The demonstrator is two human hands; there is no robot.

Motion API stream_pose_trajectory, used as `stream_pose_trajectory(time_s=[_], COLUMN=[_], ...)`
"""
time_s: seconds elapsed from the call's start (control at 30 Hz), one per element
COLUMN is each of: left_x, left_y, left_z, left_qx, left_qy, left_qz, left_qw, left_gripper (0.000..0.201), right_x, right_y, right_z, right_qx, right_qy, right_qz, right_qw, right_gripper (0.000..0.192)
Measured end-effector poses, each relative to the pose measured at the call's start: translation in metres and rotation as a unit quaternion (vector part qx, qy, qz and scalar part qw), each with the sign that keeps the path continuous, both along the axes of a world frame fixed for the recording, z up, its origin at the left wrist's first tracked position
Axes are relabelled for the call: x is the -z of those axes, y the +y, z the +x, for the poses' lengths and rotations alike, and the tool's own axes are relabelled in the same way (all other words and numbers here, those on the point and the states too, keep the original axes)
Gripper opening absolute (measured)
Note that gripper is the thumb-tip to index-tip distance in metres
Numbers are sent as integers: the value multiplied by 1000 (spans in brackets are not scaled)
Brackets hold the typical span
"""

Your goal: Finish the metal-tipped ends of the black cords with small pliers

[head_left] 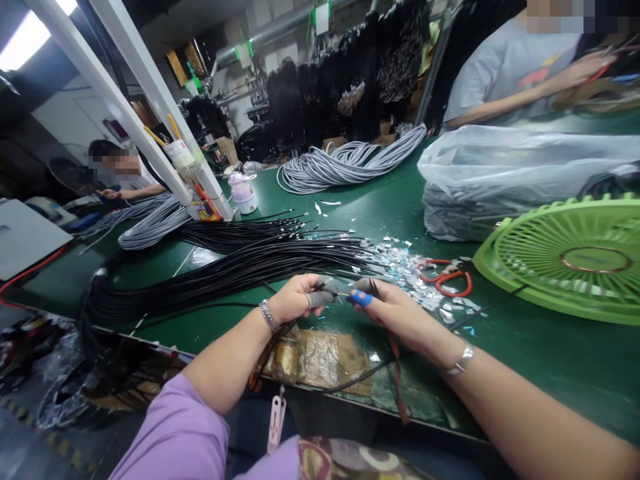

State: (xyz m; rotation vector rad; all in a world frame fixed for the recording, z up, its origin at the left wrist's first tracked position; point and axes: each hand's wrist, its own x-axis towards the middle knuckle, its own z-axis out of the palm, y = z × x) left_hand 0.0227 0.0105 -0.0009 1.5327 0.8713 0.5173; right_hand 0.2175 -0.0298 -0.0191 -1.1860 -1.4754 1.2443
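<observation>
Hanging at the bottom center of the frame, a pink clip (277,421) sits beside a purple sleeve (175,433) and a patterned cloth (350,459). Just above, a tape-covered cardboard pad (325,360) lies on the near edge of the green worktop (540,373). Over it, at the center, the left hand (296,295) and right hand (397,312) meet around a thin wire end (341,295); each grip has thumb and fingers pressed together, pinching it between the covered fingertips. Gray covers wrap fingers of the left hand, and a blue one the right thumb. Beyond the hands, a long bundle of black cables (280,259) stretches from the left toward the center, its tips near a scatter of pale scraps (400,260). Red-handled scissors (469,285) rest among those scraps, with a green fan (593,260) at the right edge. Farther back are a clear plastic bag (500,160), a coil of gray cable (350,167) and a lilac bottle (243,193). Co-workers sit at upper left and upper right; dark bundles (350,80) hang at top center.
</observation>
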Motion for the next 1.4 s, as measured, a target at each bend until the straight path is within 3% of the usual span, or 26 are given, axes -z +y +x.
stream_pose_trajectory(time_s=[0.13, 0.2, 0.27, 0.33, 0.5, 0.6, 0.77, 0.97, 1.13, 1.3, 1.4], left_x=[2, 2, 1, 0, -1, -1, -1, 0, -1, 0, 1], left_y=[-2, -3, -5, -5, -4, -3, -4, -4, -3, 2, 4], left_z=[4, 7, 8, 7, 5, 5, 5, 6, 5, -1, -3], left_qx=[10, 12, 11, 4, -17, -23, -8, 7, 29, 66, 54], left_qy=[17, 25, 29, 30, 30, 32, 26, 25, 16, -11, -35], left_qz=[29, 48, 49, 33, 3, -3, -2, 14, 22, -5, -31], left_qw=[999, 998, 998, 999, 999, 999, 1000, 1000, 999, 998, 997], left_gripper=[31, 27, 26, 28, 38, 40, 40, 41, 37, 42, 47], right_x=[1, 2, 1, 0, -4, -2, 0, 2, 4, 1, 1], right_y=[-5, -11, -16, -19, -13, -7, -8, -8, -6, -6, -6], right_z=[-5, -9, -12, -13, -1, 3, -4, -8, -6, -7, -8], right_qx=[36, 51, 26, -7, 76, 79, 71, 81, 83, 71, 43], right_qy=[-126, -232, -295, -294, -185, -144, -157, -195, -195, -106, 0], right_qz=[120, 217, 297, 327, 240, 176, 180, 203, 187, 163, 99], right_qw=[984, 947, 908, 898, 950, 971, 969, 956, 959, 978, 994], right_gripper=[21, 11, 9, 10, 16, 19, 28, 18, 22, 24, 25])
